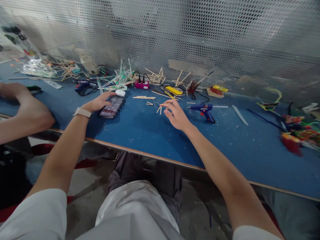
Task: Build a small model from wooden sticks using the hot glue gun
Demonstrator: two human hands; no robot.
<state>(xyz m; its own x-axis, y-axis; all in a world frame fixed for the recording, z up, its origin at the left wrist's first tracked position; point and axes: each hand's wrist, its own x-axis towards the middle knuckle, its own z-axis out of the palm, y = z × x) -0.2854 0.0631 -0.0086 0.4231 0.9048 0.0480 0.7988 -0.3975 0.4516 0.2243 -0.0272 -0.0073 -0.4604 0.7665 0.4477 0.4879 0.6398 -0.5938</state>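
Short sticks lie on the blue surface just beside the right hand, its fingers half-curled; cannot tell whether they pinch anything. Left hand spread over the phone. Light fingertip pressure judged best for thin pieces.

The phone has a slick, glossy screen, while the little sticks look like bare matt wood. The glue gun seems smooth plastic, the back panel is kinda shiny perforated metal, and the shirt is just matt cloth.
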